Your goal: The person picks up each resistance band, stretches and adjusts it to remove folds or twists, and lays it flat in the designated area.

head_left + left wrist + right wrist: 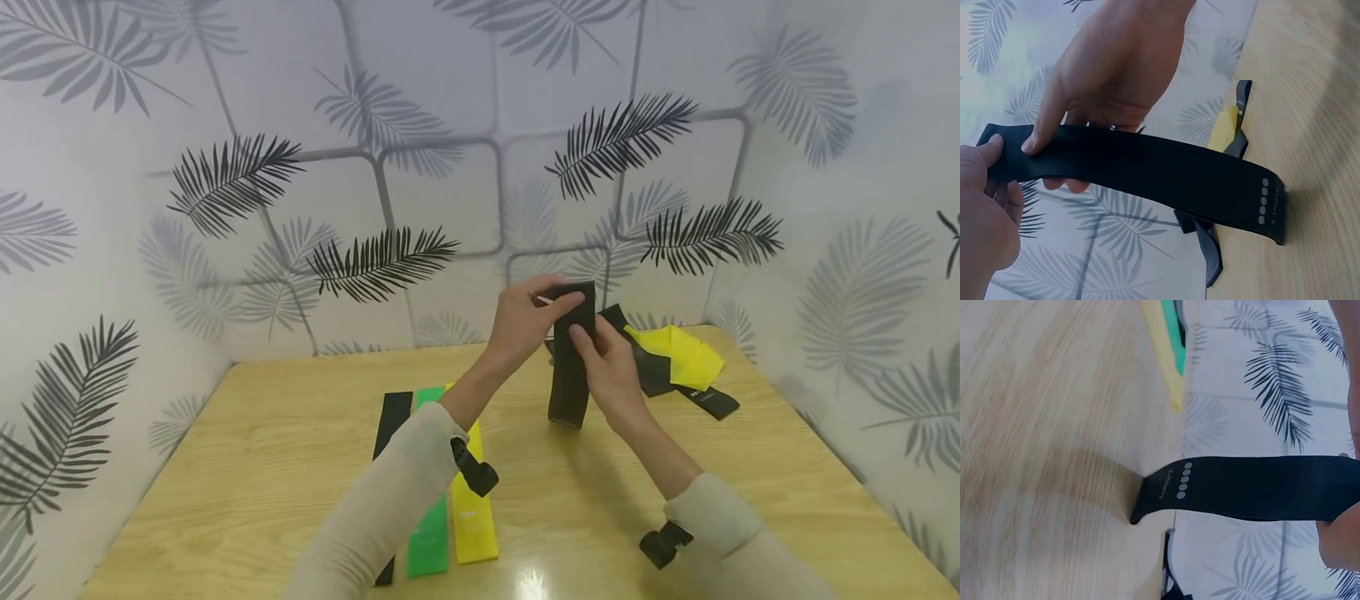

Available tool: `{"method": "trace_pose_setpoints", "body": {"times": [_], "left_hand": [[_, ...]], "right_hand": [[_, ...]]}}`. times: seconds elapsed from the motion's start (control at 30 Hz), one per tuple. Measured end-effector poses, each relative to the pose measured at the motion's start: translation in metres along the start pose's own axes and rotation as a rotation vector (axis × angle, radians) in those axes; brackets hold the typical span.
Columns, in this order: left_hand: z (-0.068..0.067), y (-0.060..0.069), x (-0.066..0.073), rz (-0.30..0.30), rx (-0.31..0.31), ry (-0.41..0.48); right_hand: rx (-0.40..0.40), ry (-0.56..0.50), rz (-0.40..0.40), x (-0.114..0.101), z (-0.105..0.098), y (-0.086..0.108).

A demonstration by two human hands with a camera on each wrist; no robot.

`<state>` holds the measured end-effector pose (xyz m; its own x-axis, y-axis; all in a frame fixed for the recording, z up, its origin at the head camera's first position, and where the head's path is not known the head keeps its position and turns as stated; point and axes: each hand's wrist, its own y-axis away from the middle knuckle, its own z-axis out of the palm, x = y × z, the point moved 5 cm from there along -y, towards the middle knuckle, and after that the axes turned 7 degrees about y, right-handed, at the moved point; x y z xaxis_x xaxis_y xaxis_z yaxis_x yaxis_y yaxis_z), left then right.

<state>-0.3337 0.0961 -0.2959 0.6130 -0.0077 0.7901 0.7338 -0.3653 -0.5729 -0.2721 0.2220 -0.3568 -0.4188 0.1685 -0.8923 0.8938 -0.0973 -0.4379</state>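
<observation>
A black resistance loop band (570, 375) hangs upright above the table, dark and flat, with a row of grey dots (1264, 201) near its lower end. My left hand (519, 323) pinches the top end, thumb across its front. Just below, on the other edge, my right hand (617, 371) grips the same band with its thumb on the front. In the left wrist view, the left hand (982, 212) is at the band's end and the right hand (1116, 69) is beside it. The right wrist view shows little of the right hand (1342, 540).
A black band (393, 417), a green band (429, 542) and a yellow band (474, 525) lie side by side on the wooden table (262, 467), partly behind my left sleeve. At the back right, a crumpled yellow band (678, 354) lies among black bands (708, 402). A patterned wall stands behind.
</observation>
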Motion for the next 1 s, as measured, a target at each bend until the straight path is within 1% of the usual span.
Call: {"method": "trace_pose_setpoints", "body": {"times": [0.13,0.27,0.37,0.5,0.6,0.73,0.9,1.0], "left_hand": [[-0.007,-0.003,0.003,-0.011,0.011,0.022],[-0.014,-0.005,0.004,-0.02,0.026,0.045],[-0.019,-0.007,0.004,-0.026,0.034,0.031],[-0.025,-0.009,0.001,-0.057,0.044,0.009],[-0.031,-0.009,-0.005,-0.102,0.058,0.03],[-0.042,-0.01,-0.017,-0.159,0.092,0.067],[-0.059,-0.009,-0.035,-0.218,0.148,0.063],[-0.068,-0.006,-0.046,-0.249,0.172,0.036]], "right_hand": [[-0.029,-0.055,0.041,-0.006,0.007,0.003],[-0.062,-0.071,0.094,-0.006,0.014,0.008],[-0.083,-0.089,0.131,-0.004,0.019,0.013],[-0.106,-0.115,0.188,0.0,0.026,0.02],[-0.129,-0.102,0.24,0.003,0.032,0.027],[-0.162,-0.068,0.318,0.011,0.039,0.041],[-0.201,-0.062,0.405,0.023,0.045,0.058],[-0.25,-0.087,0.441,0.027,0.051,0.071]]}}
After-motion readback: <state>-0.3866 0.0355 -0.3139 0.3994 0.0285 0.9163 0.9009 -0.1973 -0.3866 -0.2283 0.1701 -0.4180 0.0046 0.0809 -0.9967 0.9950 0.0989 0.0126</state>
